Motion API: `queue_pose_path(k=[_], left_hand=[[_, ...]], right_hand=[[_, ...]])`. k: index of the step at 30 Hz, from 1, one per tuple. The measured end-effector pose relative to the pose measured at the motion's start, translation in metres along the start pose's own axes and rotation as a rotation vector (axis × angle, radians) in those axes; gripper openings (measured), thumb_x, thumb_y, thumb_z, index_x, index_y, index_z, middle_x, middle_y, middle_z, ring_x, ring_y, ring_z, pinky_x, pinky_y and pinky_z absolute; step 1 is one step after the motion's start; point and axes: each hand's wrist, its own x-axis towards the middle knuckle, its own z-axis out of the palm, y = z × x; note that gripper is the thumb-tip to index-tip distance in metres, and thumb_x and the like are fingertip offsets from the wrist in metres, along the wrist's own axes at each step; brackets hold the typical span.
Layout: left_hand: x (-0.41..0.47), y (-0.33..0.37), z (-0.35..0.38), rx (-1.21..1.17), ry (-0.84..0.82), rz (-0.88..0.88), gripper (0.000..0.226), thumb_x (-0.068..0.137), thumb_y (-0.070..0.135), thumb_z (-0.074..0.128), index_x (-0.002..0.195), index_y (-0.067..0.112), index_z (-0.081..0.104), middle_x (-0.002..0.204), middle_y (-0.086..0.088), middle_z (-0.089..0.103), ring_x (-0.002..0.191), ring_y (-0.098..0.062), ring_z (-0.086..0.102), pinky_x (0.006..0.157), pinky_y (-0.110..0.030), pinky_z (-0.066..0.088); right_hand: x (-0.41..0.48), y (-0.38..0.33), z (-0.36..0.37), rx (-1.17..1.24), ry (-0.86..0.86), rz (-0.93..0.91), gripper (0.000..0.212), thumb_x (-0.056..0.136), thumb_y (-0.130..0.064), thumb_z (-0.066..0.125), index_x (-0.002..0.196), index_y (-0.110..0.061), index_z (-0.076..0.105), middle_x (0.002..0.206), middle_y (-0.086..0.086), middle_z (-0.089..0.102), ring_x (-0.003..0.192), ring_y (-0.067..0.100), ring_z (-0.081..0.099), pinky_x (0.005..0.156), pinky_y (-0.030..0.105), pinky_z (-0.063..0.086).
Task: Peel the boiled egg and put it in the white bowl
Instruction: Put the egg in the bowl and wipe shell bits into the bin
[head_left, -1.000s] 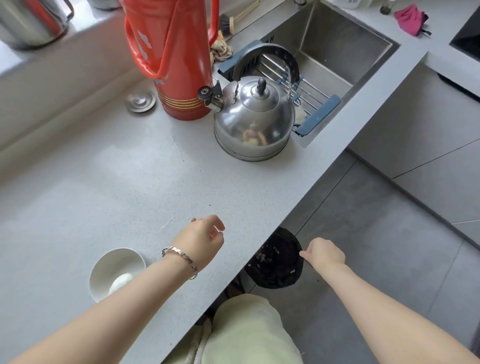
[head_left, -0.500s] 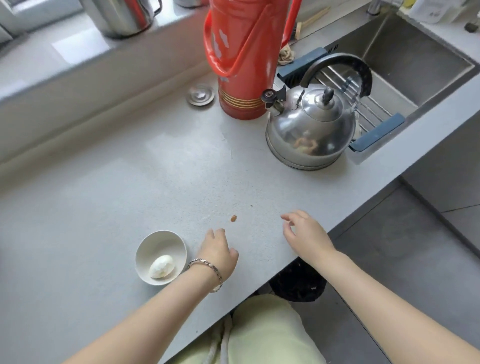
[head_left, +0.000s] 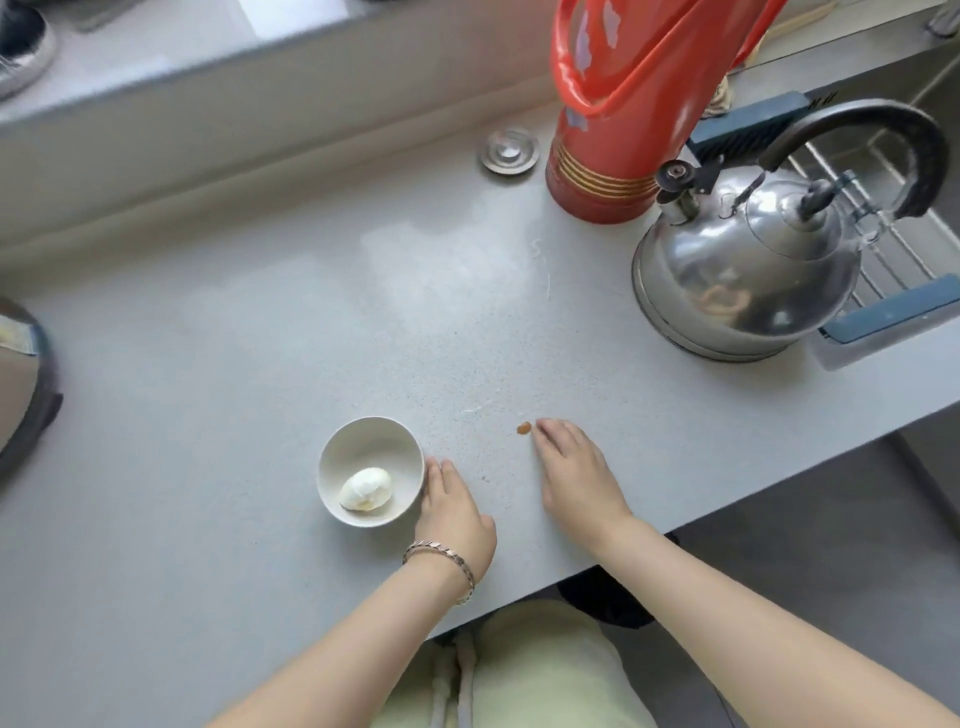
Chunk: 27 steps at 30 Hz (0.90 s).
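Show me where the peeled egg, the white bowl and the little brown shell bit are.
peeled egg (head_left: 365, 489), head view, middle of its white surface.
white bowl (head_left: 332, 441), head view, bare inner wall at upper left.
brown shell bit (head_left: 523, 428), head view, centre of the fragment on the counter.

Home kitchen: kettle (head_left: 748, 275), countertop (head_left: 260, 338)

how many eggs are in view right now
1. A single peeled egg lies inside the white bowl on the grey counter, just left of the left hand. No others show, though the kettle could hide something.
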Motion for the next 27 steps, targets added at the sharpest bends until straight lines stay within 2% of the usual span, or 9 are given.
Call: queue_pose_path(k=[2, 4, 6, 9, 13, 15, 18, 22, 27], left_hand=[[-0.001, -0.005, 0.003, -0.013, 0.010, 0.025, 0.070, 0.088, 0.008, 0.037, 0.144, 0.004, -0.005, 0.156, -0.011, -0.015, 0.145, -0.022, -0.005, 0.114, -0.031, 0.011], [-0.002, -0.010, 0.006, 0.005, 0.028, 0.056, 0.070, 0.087, 0.006, 0.035, 0.144, 0.006, -0.004, 0.156, -0.009, -0.015, 0.145, -0.020, -0.006, 0.115, -0.031, 0.010], [0.000, -0.012, 0.011, 0.060, 0.039, 0.128, 0.070, 0.086, 0.005, 0.034, 0.145, 0.006, -0.003, 0.156, -0.009, -0.013, 0.145, -0.020, -0.009, 0.115, -0.028, 0.003], [0.000, -0.010, 0.018, 0.133, 0.026, 0.241, 0.070, 0.085, 0.004, 0.032, 0.146, 0.008, -0.003, 0.157, -0.007, -0.011, 0.145, -0.017, -0.010, 0.114, -0.024, -0.006], [-0.001, -0.012, 0.026, 0.248, -0.014, 0.392, 0.068, 0.088, 0.006, 0.031, 0.145, 0.008, -0.006, 0.156, -0.007, -0.014, 0.144, -0.018, -0.011, 0.111, -0.022, -0.009], [0.001, -0.017, 0.030, 0.263, -0.038, 0.481, 0.067, 0.087, 0.007, 0.028, 0.145, 0.009, -0.005, 0.156, -0.005, -0.013, 0.145, -0.016, -0.010, 0.109, -0.019, -0.011], [0.008, -0.021, 0.032, 0.250, -0.002, 0.563, 0.071, 0.077, 0.030, 0.007, 0.146, 0.013, -0.001, 0.148, 0.007, -0.019, 0.144, -0.013, -0.011, 0.108, -0.017, -0.012], [0.031, -0.018, 0.028, 0.269, 0.189, 0.454, 0.086, 0.067, 0.050, -0.009, 0.145, 0.014, -0.008, 0.140, 0.008, -0.025, 0.131, -0.004, -0.024, 0.108, -0.021, -0.017], [0.044, -0.003, 0.033, 0.322, 0.192, 0.509, 0.082, 0.071, 0.055, -0.007, 0.142, 0.014, -0.015, 0.141, 0.007, -0.026, 0.131, -0.006, -0.028, 0.106, -0.020, -0.024]], right_hand=[[-0.008, 0.007, -0.002, -0.003, 0.010, -0.092, 0.036, 0.064, 0.010, 0.063, 0.099, 0.001, 0.064, 0.099, 0.013, 0.067, 0.091, 0.032, 0.066, 0.078, 0.041, 0.055], [-0.006, 0.010, -0.008, 0.030, 0.033, -0.067, 0.040, 0.069, 0.012, 0.058, 0.108, 0.003, 0.061, 0.110, 0.017, 0.065, 0.102, 0.034, 0.062, 0.086, 0.047, 0.052], [0.004, 0.010, -0.010, 0.040, -0.011, 0.017, 0.052, 0.080, 0.010, 0.044, 0.131, 0.001, 0.043, 0.139, 0.015, 0.046, 0.131, 0.030, 0.040, 0.110, 0.044, 0.032], [0.009, 0.007, -0.006, 0.024, -0.149, -0.074, 0.060, 0.084, 0.009, 0.040, 0.141, -0.007, 0.027, 0.153, 0.007, 0.023, 0.143, 0.022, 0.017, 0.117, 0.033, 0.012], [-0.023, 0.022, -0.004, -0.166, -0.117, -0.374, 0.057, 0.068, -0.004, 0.071, 0.123, -0.008, 0.054, 0.128, 0.007, 0.060, 0.117, 0.023, 0.057, 0.095, 0.033, 0.043], [-0.043, 0.033, -0.003, -0.048, -0.105, -0.373, 0.048, 0.068, -0.001, 0.072, 0.113, -0.009, 0.060, 0.119, 0.008, 0.065, 0.113, 0.021, 0.058, 0.091, 0.032, 0.047], [-0.057, 0.030, -0.017, 0.395, 0.076, 0.098, 0.023, 0.083, 0.000, 0.057, 0.099, -0.014, 0.067, 0.106, -0.002, 0.064, 0.102, 0.003, 0.053, 0.089, 0.012, 0.045], [-0.060, 0.031, -0.037, 1.056, 0.430, 0.904, 0.021, 0.089, -0.014, 0.051, 0.072, -0.014, 0.063, 0.076, 0.001, 0.062, 0.071, 0.012, 0.057, 0.068, 0.019, 0.045], [-0.070, 0.047, -0.030, 1.522, 0.887, 1.384, 0.027, 0.090, -0.024, 0.045, 0.067, -0.013, 0.054, 0.067, 0.000, 0.052, 0.059, 0.012, 0.049, 0.060, 0.021, 0.042]])
